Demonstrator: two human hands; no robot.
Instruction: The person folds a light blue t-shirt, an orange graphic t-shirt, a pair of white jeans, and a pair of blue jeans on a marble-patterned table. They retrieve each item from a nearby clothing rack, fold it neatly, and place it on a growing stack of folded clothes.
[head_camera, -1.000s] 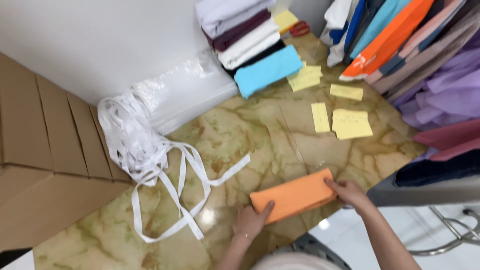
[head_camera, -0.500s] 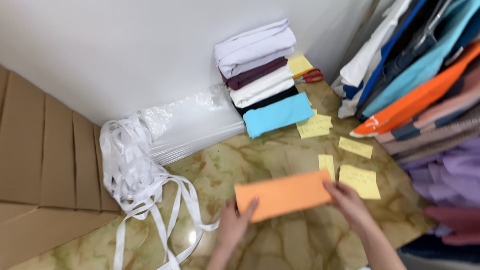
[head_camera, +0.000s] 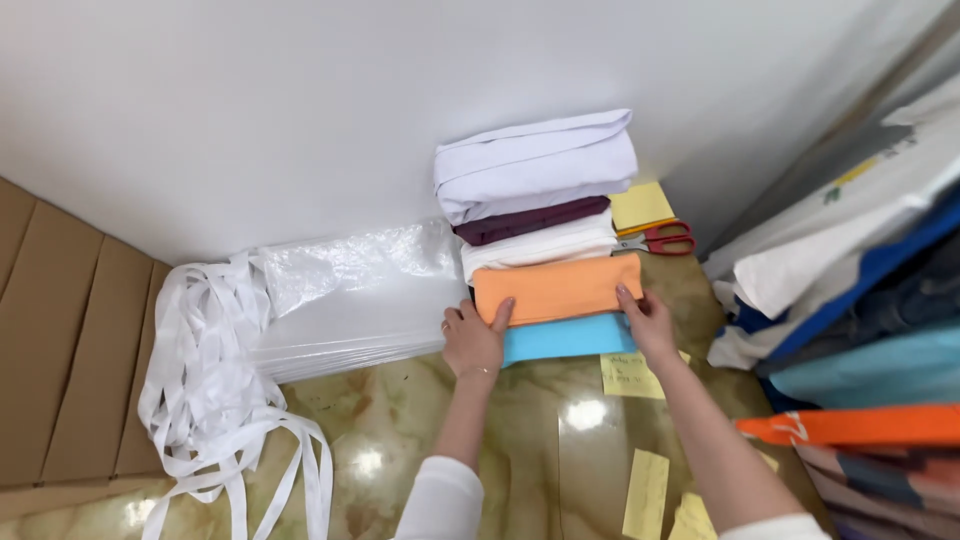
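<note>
A folded orange cloth (head_camera: 558, 288) lies on a folded blue cloth (head_camera: 570, 338) at the front of a row of folded garments: white (head_camera: 540, 245), maroon (head_camera: 530, 220) and pale lilac (head_camera: 535, 165), leaning back toward the wall. My left hand (head_camera: 474, 338) grips the orange cloth's left end, with one finger laid on its top. At its right end, my right hand (head_camera: 648, 322) holds it with the fingers on top.
A stack of clear plastic bags (head_camera: 355, 300) and a tangle of white ribbon (head_camera: 215, 390) lie to the left beside cardboard boxes (head_camera: 50, 340). Red scissors (head_camera: 660, 238) and yellow sticky notes (head_camera: 645, 490) sit on the marble top. Hanging garments (head_camera: 860, 300) crowd the right.
Both hands have carried the orange cloth away from the near part of the marble top and set it on the blue cloth in the row by the wall.
</note>
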